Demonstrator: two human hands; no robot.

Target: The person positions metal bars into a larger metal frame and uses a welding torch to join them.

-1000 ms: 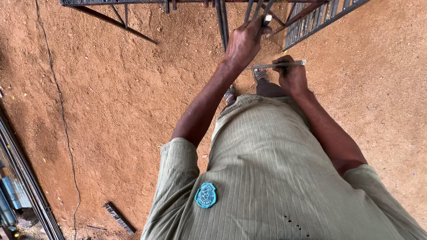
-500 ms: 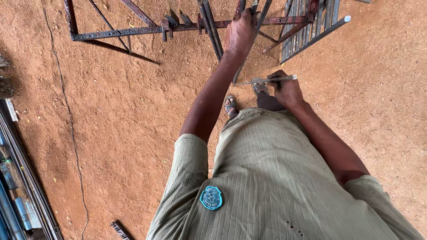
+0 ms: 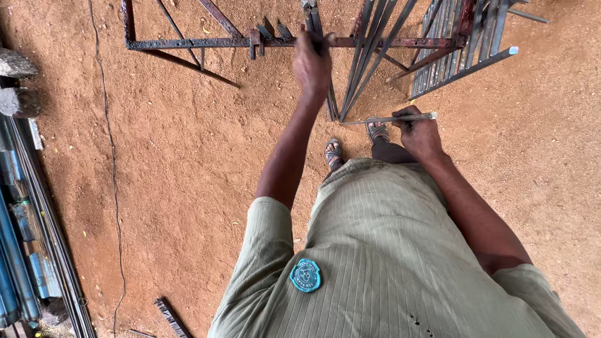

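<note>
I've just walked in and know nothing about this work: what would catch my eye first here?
First, the rusty metal frame standing on the red dirt ground at the top, where the left hand grips upright bars. Just right, the right hand holds a thin metal rod level. Long pipes lie along the left edge.

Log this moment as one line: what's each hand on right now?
left hand: gripping upright bar of metal frame | right hand: holding thin metal rod level | ground: red dirt
</note>
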